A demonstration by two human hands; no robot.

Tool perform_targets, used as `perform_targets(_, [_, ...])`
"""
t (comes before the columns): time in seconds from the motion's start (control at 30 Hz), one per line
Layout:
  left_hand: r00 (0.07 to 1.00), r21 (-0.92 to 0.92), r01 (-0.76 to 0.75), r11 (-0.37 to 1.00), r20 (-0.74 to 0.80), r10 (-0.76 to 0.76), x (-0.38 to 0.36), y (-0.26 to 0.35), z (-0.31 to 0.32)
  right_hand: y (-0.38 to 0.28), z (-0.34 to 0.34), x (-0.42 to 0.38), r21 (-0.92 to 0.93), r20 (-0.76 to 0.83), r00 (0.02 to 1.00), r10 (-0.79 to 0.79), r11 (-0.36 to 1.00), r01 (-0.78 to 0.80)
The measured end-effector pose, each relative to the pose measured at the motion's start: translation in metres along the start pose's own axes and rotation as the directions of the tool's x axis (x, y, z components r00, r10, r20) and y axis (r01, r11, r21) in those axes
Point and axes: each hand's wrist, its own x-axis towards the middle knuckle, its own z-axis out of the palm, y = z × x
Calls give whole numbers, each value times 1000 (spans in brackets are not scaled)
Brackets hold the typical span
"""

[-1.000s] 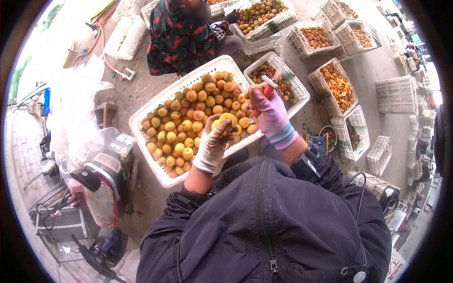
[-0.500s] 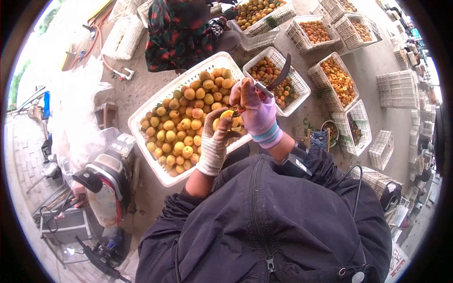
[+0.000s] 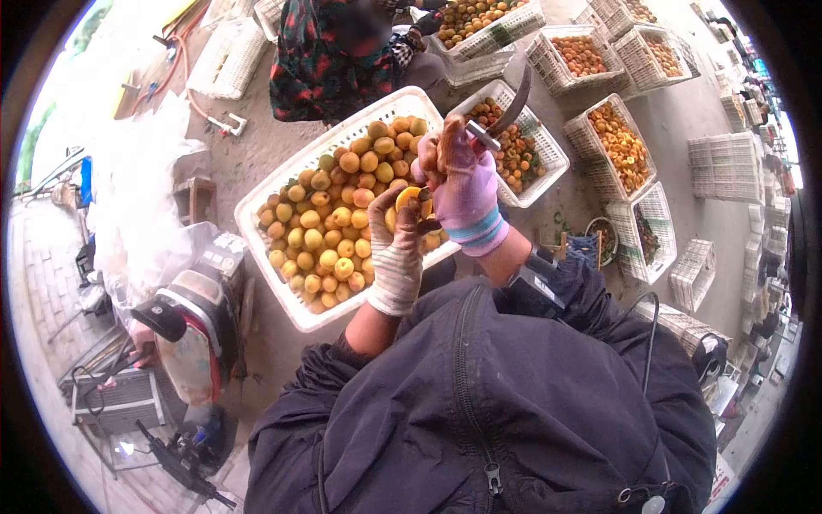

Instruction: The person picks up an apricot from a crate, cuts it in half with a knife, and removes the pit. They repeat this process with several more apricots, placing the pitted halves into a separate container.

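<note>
My left hand (image 3: 396,257), in a whitish glove with dark-stained fingers, is closed round an apricot (image 3: 410,202) whose yellow flesh shows. Close against it, my right hand (image 3: 467,187), in a stained pink-and-purple glove with a blue cuff band, grips a curved knife (image 3: 516,104). The dark blade points up and away from the fruit, and the handle is mostly hidden in the fist. Both hands are above the near right side of a large white crate (image 3: 248,210) filled with whole apricots (image 3: 324,224). The right fingertips are partly hidden.
Another person (image 3: 338,64) in a patterned jacket sits beyond the crate. A crate of darker fruit (image 3: 558,163) adjoins on the right, with a crate of cut fruit (image 3: 648,176) farther over. A scooter (image 3: 193,334) stands at the left, near a hose (image 3: 184,77).
The knife blade has swung more upright as my right hand turned. My left hand has shifted slightly right with the apricot, and the whole view has moved a little.
</note>
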Motion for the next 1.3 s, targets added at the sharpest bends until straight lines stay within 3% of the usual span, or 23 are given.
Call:
perform_targets(0.13, [1000,-13,0,1000,25,0,-2,5,0,0,-9,8,210,-32,982,187,962,-176])
perform_targets(0.2, [997,-34,39,999,75,-36,-5,9,0,5,-17,9,364,93,955,282,883,-296])
perform_targets(0.43, [995,-32,82,996,67,-80,-1,11,-10,6,-17,9,551,242,904,351,717,-426])
perform_targets(0.5, [990,-205,133,970,74,-120,0,12,-12,4,-23,11,471,353,857,375,720,-510])
perform_targets(0.57, [997,-142,72,987,3,-73,7,15,-15,-1,-32,9,428,372,853,365,748,-507])
perform_targets(0.63, [997,-80,-21,997,-80,15,12,14,-26,4,-45,4,197,199,852,485,832,-519])
perform_targets(0.67, [993,-77,-81,994,-87,75,12,13,-26,6,-38,-3,-8,-145,857,494,866,-500])
perform_targets(0.7, [993,-76,-86,993,-86,79,12,9,-31,9,-48,-7,-90,-124,757,641,753,-652])
perform_targets(0.77, [979,252,-182,950,-48,200,12,10,-28,19,-45,-15,-242,-67,789,611,757,-607])
perform_targets(0.8, [973,366,-217,905,7,231,5,11,-24,15,-49,-18,-376,-31,723,691,662,-648])
perform_targets(0.83, [989,200,-147,969,10,148,6,3,-28,22,-32,-25,-175,28,777,628,769,-615])
perform_targets(0.9, [920,553,-388,737,181,349,14,-7,-42,17,-42,-24,-299,-30,658,752,621,-724])
perform_targets(0.93, [864,653,-493,574,289,413,15,2,-40,16,-43,-23,-272,-1,663,749,638,-721])
perform_targets(0.97, [832,657,-544,522,340,439,15,4,-37,24,-50,-22,-205,40,668,743,661,-722])
perform_targets(1.03, [897,576,-435,692,209,389,14,-3,-38,28,-53,-23,-335,22,700,714,665,-667])
perform_targets(1.07, [955,343,-291,893,51,292,13,-4,-37,22,-47,-25,-440,6,741,671,668,-601])
perform_targets(1.1, [988,58,-137,989,-70,141,13,-3,-36,20,-47,-24,-569,11,743,669,615,-545])
perform_targets(1.17, [991,-97,-95,991,-100,85,15,6,-34,55,-63,-29,-567,157,864,478,760,-318])
perform_targets(1.2, [984,-135,-163,977,-97,151,18,7,-31,52,-75,-28,-864,137,850,509,480,-148])
perform_targets(1.23, [984,-135,-144,980,-128,127,19,6,-35,64,-85,-30,-790,129,899,418,591,-161])
perform_targets(1.3, [974,-87,-172,981,-165,156,22,7,-38,55,-84,-27,-593,33,807,590,661,-460])
